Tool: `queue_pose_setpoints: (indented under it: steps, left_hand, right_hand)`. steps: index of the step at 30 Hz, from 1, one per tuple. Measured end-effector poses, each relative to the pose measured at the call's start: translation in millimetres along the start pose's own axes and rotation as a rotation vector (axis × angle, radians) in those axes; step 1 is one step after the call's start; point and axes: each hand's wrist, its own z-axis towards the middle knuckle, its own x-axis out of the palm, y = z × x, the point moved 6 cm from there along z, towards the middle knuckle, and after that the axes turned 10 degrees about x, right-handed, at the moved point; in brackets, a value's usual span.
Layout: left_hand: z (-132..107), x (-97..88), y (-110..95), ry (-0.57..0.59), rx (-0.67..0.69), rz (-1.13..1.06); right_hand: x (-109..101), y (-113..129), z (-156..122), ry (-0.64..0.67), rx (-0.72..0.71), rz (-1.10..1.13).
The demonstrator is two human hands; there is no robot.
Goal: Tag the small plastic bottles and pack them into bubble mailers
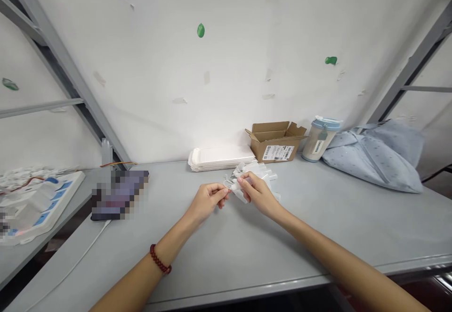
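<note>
Both my hands meet above the middle of the grey table [318,227]. My left hand [208,200], with a red bead bracelet on its wrist, pinches the end of a small white plastic piece [229,184]. My right hand [257,190] is closed round a bundle of similar white plastic pieces [259,170], which fan out behind its fingers. The two hands are almost touching at the small piece.
A stack of flat white trays [221,157] lies by the wall, with an open cardboard box [275,141] and a lidded cup [320,138] to its right. A pale blue garment [377,157] lies at right. A phone with cable [118,194] and a power strip [42,208] sit left.
</note>
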Motion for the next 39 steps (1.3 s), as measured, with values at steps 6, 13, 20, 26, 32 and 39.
queue_pose_setpoints:
  steps: [6,13,20,26,32,39]
  left_hand:
    - [1.3,2.6,-1.3,0.034,0.002,0.009]
    - [4.5,0.3,0.9,0.018,-0.024,-0.011]
    - [2.3,0.0,-11.6,0.023,0.057,0.116]
    - [1.7,-2.4,-4.3,-0.011,0.057,0.194]
    - [1.4,-1.8,-4.5,0.003,0.058,0.177]
    - [0.9,-1.1,-4.0,-0.023,0.041,0.13]
  right_hand:
    - [-4.3,3.9,-1.4,-0.08,0.011,0.009]
    - [-8.4,5.3,-1.6,-0.13,0.005,0.08]
    - [-1.5,2.2,-1.6,-0.101,0.008,0.092]
    - [6.4,-2.9,-1.0,-0.052,-0.033,0.143]
    - [6.9,-2.6,-2.3,-0.045,-0.02,0.159]
    - [7.9,-4.2,-2.1,-0.044,-0.018,0.203]
